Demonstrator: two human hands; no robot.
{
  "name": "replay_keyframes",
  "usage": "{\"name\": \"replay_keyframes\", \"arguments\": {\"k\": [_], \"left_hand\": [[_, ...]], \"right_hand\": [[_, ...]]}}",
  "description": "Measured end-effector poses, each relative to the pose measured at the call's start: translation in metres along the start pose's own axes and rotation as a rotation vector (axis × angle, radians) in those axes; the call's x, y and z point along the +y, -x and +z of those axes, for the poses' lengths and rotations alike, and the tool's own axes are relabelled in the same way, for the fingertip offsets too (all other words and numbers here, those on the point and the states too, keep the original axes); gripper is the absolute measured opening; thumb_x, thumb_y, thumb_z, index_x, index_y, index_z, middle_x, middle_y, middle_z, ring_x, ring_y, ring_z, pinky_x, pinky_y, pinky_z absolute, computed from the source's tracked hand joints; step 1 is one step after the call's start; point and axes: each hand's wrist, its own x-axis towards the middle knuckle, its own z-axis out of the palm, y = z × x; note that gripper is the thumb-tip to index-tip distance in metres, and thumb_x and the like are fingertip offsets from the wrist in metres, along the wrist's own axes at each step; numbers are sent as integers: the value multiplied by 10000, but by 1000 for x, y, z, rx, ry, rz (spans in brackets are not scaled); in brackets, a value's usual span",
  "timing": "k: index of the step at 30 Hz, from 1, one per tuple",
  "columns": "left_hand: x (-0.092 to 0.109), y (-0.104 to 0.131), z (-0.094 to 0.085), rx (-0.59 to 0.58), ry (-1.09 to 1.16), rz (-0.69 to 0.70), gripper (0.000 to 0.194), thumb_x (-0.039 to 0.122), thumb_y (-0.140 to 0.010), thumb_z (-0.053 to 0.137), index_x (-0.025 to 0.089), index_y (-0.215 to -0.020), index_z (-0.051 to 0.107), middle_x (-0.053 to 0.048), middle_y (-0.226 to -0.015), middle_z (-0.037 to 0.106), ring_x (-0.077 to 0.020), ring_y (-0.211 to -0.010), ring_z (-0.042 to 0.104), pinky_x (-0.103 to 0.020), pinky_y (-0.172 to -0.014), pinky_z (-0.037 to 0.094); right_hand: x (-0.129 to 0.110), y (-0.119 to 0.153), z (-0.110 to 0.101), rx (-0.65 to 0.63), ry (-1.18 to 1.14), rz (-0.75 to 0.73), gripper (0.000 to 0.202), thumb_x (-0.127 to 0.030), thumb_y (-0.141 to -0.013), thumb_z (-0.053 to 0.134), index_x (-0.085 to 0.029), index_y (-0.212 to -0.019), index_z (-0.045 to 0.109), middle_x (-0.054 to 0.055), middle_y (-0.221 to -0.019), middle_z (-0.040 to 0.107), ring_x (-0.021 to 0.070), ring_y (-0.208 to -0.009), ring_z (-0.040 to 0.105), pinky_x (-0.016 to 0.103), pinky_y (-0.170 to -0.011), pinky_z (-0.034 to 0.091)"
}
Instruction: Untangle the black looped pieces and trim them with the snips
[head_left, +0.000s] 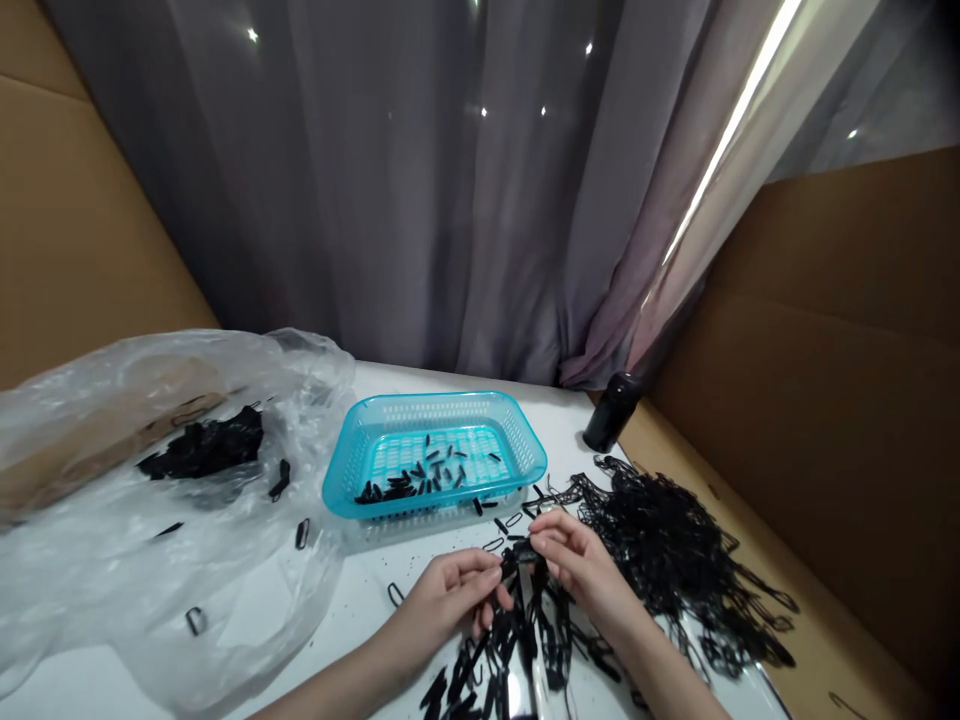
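My left hand (466, 588) is closed, its thumb and forefinger pinched at the left side of a dark bunched piece (521, 552). Opposite it, my right hand (574, 560) also has its fingertips pinched together, close to the piece's right side. What exactly sits in either pinch is too small and dark to make out. Below and between the hands is a shiny pale strip (523, 655), partly covered by black loops and flat black pieces (555, 640). More short black pieces (457, 690) lie by my left forearm.
A blue plastic basket (529, 440) holds several small black pieces. Left lies a crumpled clear plastic bag (262, 560) with black pieces on it. At right are a tangled heap of black loops (660, 540), a black bottle (611, 412) and a cardboard wall (840, 400). A grey curtain (412, 200) hangs behind.
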Motion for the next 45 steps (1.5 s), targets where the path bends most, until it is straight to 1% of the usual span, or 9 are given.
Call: {"name": "replay_keyframes", "arguments": {"k": [4, 10, 16, 21, 29, 34, 41, 43, 45], "left_hand": [[3, 0, -2, -47, 125, -72, 454, 467, -639, 880, 122, -880, 711, -27, -685, 720, -53, -493, 527, -164, -471, 360], [2, 5, -1, -84, 167, -79, 411, 328, -611, 918, 111, -879, 695, -32, -702, 728, -42, -498, 549, -153, -505, 391], [3, 7, 0, -85, 202, -31, 324, 303, -666, 881, 129, -789, 636, -28, -728, 734, -71, -572, 627, -170, -584, 460], [1, 7, -2, -105, 221, -12, 312, 292, -690, 869, 127, -802, 630, -36, -741, 743, -73, -573, 638, -173, -589, 468], [1, 7, -3, -139, 217, -29, 356, 321, -664, 886, 140, -794, 609, -43, -742, 763, -83, -574, 666, -179, -591, 472], [3, 7, -1, -145, 176, -39, 370, 342, -647, 894, 127, -829, 655, -69, -791, 783, -116, -635, 706, -201, -615, 467], [0, 7, 0, -145, 108, -40, 321, 348, -673, 856, 126, -805, 666, -75, -718, 780, -149, -592, 711, -227, -556, 444], [-1, 7, 0, -135, 100, -39, 298, 348, -689, 835, 135, -797, 657, -61, -694, 772, -142, -565, 698, -231, -545, 443], [-1, 7, 0, -119, 95, -36, 280, 343, -696, 819, 145, -788, 643, -46, -668, 762, -132, -537, 680, -235, -542, 445]], "right_hand": [[-1, 3, 4, 12, -43, 14, 324, -432, -675, 879, -228, -842, 691, -35, -709, 620, 116, -645, 609, 227, -636, 468], [-4, 7, 7, -15, -10, -14, 297, -427, -689, 863, -232, -832, 690, -42, -683, 571, 117, -606, 571, 227, -593, 458], [-7, 16, 14, -81, 107, -93, 251, -429, -772, 796, -242, -920, 717, 8, -860, 632, 142, -700, 576, 254, -645, 470], [-5, 17, 14, -119, 249, -169, 227, -433, -756, 807, -225, -827, 755, 44, -982, 655, 160, -731, 578, 278, -667, 479], [-8, 15, 7, -139, 354, -206, 162, -398, -761, 806, -238, -780, 788, 53, -878, 672, 195, -788, 600, 291, -676, 485], [-7, 13, 4, -107, 348, -212, 178, -405, -787, 783, -233, -740, 780, 37, -829, 663, 163, -696, 574, 275, -630, 465], [0, 11, 1, -40, 382, -228, 258, -431, -814, 753, -211, -682, 719, 19, -755, 639, 152, -646, 544, 270, -610, 449], [0, 12, 3, -21, 420, -238, 228, -416, -824, 744, -216, -716, 724, 24, -757, 647, 170, -678, 575, 282, -637, 470], [-1, 15, 7, 13, 453, -268, 155, -392, -828, 743, -237, -839, 744, 43, -860, 681, 210, -814, 621, 313, -740, 500]]}}
